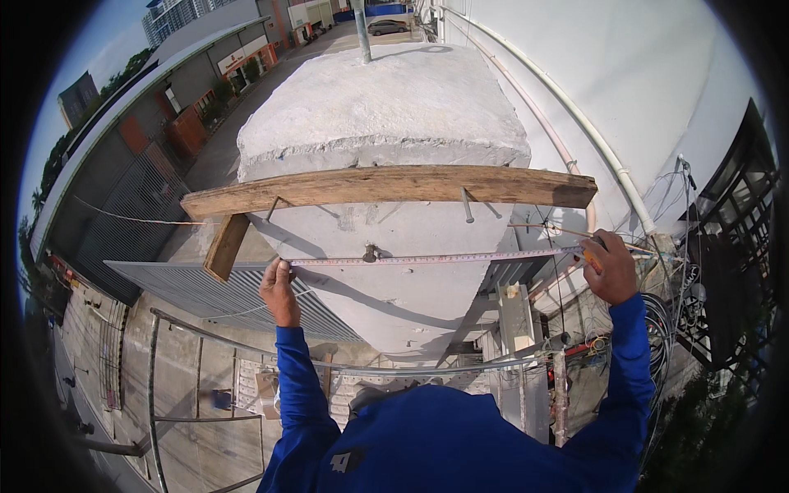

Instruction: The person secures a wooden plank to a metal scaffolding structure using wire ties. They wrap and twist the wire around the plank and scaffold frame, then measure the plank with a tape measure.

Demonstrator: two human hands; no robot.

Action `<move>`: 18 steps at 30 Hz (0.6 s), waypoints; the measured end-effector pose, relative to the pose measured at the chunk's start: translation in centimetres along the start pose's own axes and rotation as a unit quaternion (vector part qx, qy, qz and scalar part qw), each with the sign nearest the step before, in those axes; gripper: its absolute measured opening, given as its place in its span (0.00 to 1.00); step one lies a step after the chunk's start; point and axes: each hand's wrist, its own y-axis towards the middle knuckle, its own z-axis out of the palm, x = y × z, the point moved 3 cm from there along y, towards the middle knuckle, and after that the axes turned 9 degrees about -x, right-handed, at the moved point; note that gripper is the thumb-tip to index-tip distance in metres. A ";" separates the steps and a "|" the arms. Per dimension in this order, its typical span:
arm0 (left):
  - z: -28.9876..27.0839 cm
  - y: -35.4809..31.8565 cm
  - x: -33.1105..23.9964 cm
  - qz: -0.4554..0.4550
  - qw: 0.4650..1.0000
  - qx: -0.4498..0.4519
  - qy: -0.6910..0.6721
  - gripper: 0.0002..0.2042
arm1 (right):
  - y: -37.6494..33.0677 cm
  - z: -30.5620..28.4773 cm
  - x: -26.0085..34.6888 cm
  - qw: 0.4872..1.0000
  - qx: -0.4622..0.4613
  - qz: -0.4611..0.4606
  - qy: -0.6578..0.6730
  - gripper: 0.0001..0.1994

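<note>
A tape measure [448, 259] stretches level across the front face of a pale concrete column [374, 308]. At the column's left edge, my left hand [281, 294] pinches the blade's end between thumb and fingers. Past the right edge, my right hand [612, 269] is closed around the tape's case, with some orange showing between the fingers. Above the blade, a long wooden plank [386, 184] lies across the column, with two nails [467, 205] sticking out of it. A shorter wood piece [226, 247] hangs under the plank's left end. A dark metal stub [371, 252] protrudes beside the blade.
A metal pipe [362, 33] rises from the column's top. Scaffold tubing [460, 370] curves in front of me, with the ground far below. White wall pipes [604, 135] run at the right, near coiled cables [660, 329]. A grey corrugated panel [222, 296] stands at the left.
</note>
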 end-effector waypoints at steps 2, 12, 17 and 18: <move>0.1 -0.2 -0.3 -0.006 1.000 -0.003 -0.003 0.10 | -0.1 0.0 -0.1 1.000 0.002 -0.003 -0.006 0.21; -0.9 0.0 0.2 -0.002 1.000 -0.010 -0.003 0.11 | -0.4 0.4 -0.2 1.000 0.003 0.001 0.004 0.21; -0.5 -0.3 0.2 0.006 1.000 -0.008 0.012 0.13 | -0.2 0.3 -0.2 1.000 -0.001 0.009 0.009 0.20; -0.3 -0.6 -0.2 0.009 1.000 -0.010 0.013 0.12 | -0.3 0.3 -0.2 1.000 0.003 0.010 0.012 0.20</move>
